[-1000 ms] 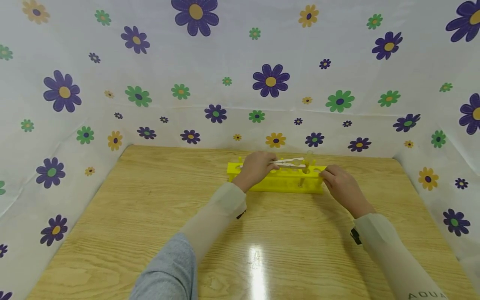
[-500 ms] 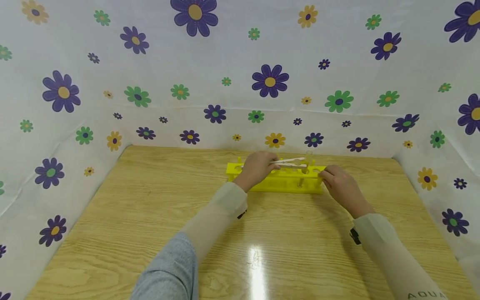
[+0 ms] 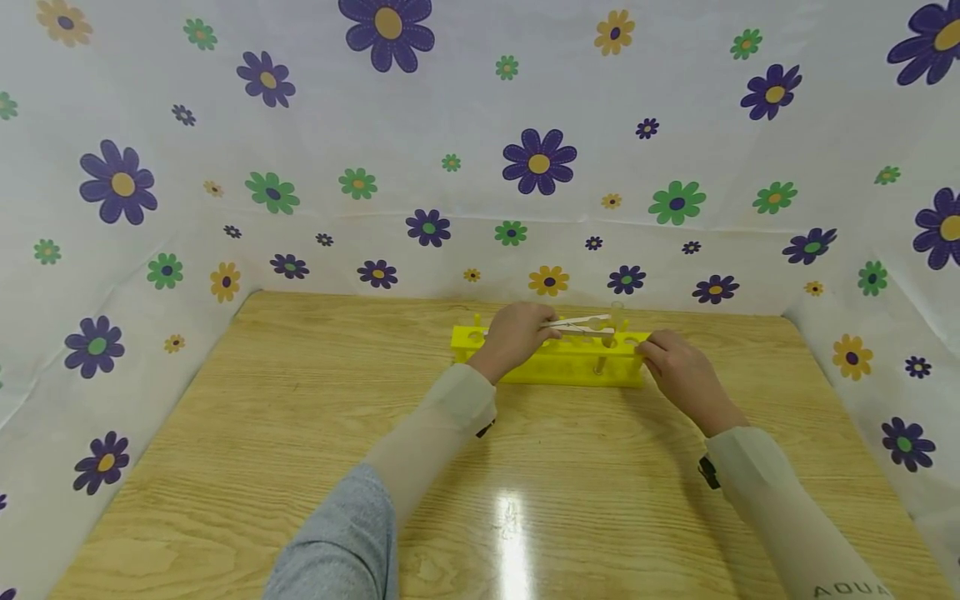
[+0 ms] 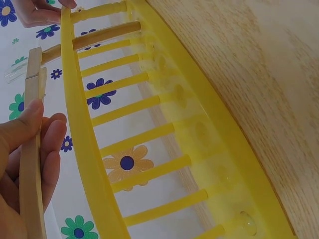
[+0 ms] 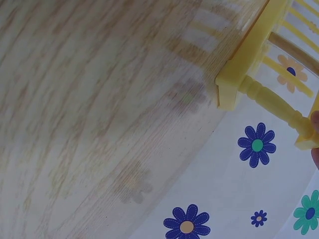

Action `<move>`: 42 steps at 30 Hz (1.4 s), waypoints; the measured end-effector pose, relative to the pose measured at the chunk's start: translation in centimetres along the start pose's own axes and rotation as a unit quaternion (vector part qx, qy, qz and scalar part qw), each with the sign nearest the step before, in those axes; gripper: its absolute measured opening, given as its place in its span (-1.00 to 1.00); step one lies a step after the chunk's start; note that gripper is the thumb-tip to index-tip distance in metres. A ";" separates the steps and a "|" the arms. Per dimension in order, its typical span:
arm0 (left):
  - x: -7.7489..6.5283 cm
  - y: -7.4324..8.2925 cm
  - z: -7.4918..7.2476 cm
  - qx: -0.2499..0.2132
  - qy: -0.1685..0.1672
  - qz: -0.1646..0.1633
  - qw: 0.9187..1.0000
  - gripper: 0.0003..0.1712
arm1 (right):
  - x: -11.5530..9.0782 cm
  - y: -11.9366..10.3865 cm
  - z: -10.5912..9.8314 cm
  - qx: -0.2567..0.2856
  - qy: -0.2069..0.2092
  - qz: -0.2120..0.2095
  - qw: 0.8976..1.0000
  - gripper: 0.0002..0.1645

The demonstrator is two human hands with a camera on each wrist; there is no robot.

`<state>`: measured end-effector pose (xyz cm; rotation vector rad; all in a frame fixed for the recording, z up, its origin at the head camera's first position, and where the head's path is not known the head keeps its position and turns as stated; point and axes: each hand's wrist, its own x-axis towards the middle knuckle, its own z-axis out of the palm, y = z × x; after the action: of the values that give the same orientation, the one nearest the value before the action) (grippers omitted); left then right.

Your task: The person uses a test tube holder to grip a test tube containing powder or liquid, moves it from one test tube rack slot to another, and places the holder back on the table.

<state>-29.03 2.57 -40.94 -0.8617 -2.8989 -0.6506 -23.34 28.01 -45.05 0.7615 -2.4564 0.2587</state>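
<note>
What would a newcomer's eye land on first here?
Likely the bright yellow rack near the back of the wooden table, before a flowery sheet. Next, the left hand, holding a wooden clamp at the brownish tube in the rack, and the right hand gripping the rack's right end.

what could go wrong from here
The wooden clamp in the left hand meets the test tube near its upper end; a loose grip might let it slip, spilling its brown contents. The tube stands through a hole in the yellow rack, so a sideways tug could tilt the rack, which the right hand holds at one end.
</note>
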 end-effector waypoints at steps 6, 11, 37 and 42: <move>0.1 0.0 0.1 0.004 -0.004 -0.003 1.000 -0.75 | 0.1 0.0 0.0 0.003 -0.001 -0.001 1.000 -0.81; 0.2 0.0 0.2 0.012 -0.006 -0.002 1.000 -0.74 | 0.0 0.0 -0.1 0.003 -0.009 0.004 1.000 -0.83; 0.5 0.2 0.2 0.016 -0.006 0.006 1.000 -0.76 | 0.0 -0.1 -0.2 0.003 -0.017 0.010 1.000 -0.86; 0.5 0.3 0.2 0.012 -0.004 0.009 1.000 -0.78 | 0.0 -0.2 -0.1 0.004 -0.003 0.002 1.000 -0.81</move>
<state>-29.33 3.11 -40.93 -0.8901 -2.8967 -0.6123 -23.21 27.91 -44.93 0.7615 -2.4645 0.2681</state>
